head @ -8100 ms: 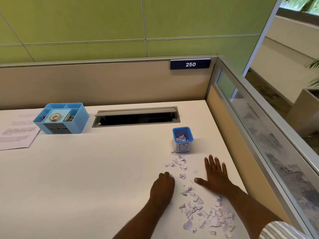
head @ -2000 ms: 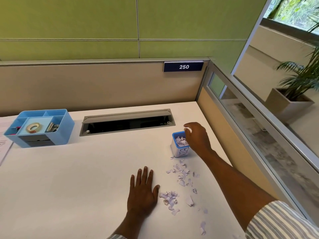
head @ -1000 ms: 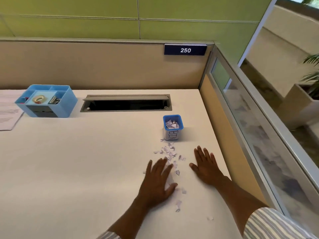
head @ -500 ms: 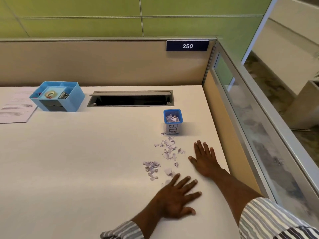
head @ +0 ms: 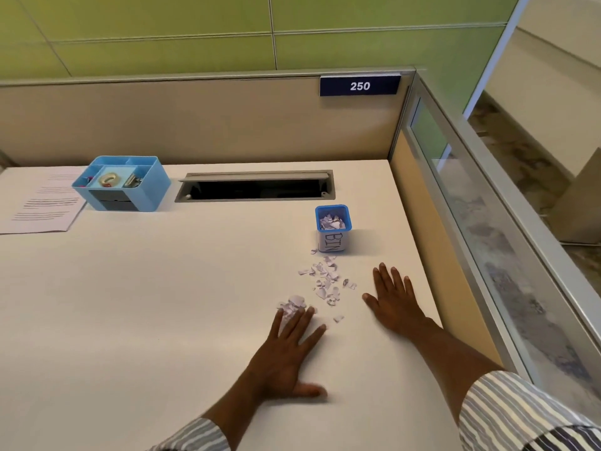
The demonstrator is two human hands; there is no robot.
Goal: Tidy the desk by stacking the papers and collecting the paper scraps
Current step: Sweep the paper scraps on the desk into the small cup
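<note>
Torn white paper scraps [head: 326, 281] lie scattered on the white desk [head: 162, 304] in front of a small blue cup labelled BIN [head: 333, 227], which holds more scraps. My left hand [head: 286, 353] lies flat with spread fingers, its fingertips touching a small heap of scraps [head: 292, 304]. My right hand [head: 395, 299] rests flat on the desk to the right of the scraps, fingers straight. A printed sheet of paper [head: 42, 203] lies at the far left.
A light blue desk organiser [head: 122, 183] with a tape roll stands at the back left beside the sheet. A grey cable slot [head: 255, 188] is set in the desk's rear. Beige partitions close off the back and right; a glass panel [head: 487, 222] runs along the right.
My left hand has slid forward and left to the small heap of scraps. My right hand has stayed flat in place.
</note>
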